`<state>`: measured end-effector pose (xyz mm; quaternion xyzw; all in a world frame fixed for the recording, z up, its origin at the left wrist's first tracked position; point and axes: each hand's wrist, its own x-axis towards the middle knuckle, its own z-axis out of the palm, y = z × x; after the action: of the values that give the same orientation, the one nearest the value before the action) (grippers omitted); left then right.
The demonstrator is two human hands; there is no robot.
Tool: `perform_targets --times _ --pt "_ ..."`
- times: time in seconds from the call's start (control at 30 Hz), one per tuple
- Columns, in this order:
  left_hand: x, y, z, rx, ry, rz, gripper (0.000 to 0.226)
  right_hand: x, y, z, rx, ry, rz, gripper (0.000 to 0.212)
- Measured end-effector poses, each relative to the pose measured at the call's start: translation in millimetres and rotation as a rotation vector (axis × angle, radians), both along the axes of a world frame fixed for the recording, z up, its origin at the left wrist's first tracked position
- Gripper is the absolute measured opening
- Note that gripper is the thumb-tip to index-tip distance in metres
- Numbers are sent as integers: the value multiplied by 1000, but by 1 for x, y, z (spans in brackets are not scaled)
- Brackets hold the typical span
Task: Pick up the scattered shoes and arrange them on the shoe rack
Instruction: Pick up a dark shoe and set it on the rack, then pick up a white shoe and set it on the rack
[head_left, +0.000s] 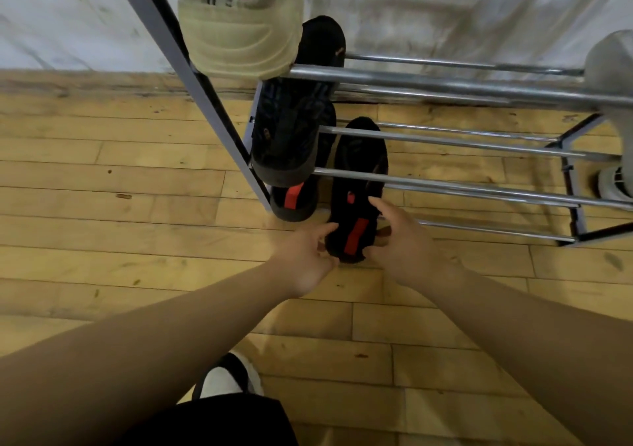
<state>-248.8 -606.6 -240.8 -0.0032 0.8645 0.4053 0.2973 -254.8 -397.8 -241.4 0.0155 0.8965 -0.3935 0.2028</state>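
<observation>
Head view showed the left hand (308, 257) narrowly open, thumb and curled fingers pinching the left side of a black shoe's (359, 178) heel. The shoe's long axis ran straight away from the person, red-striped heel nearest and toe toward the wall. It sat low in the shoe rack (445, 85), passing under a rail, just right of a second black shoe (295, 202). Its heel lay between the two hands. The right hand (400, 243) gripped the heel's right side, forefinger laid along the top and thumb curled underneath.
</observation>
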Motion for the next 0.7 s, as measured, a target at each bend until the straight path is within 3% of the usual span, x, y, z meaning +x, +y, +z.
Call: perform_targets --times 0.27,0.4,0.57,0.7 --pt "-31 -4 10 9 103 72 68 -38 -20 5 -63 93 -90 63" --pt "-31 -1 9 -14 84 65 73 -49 -23 -3 -66 10 -148 76" --pt "-17 -6 16 1 52 109 74 -36 -25 8 -66 34 -147 65" --pt "6 -27 45 -29 34 180 60 3 -42 30 30 12 -88 49"
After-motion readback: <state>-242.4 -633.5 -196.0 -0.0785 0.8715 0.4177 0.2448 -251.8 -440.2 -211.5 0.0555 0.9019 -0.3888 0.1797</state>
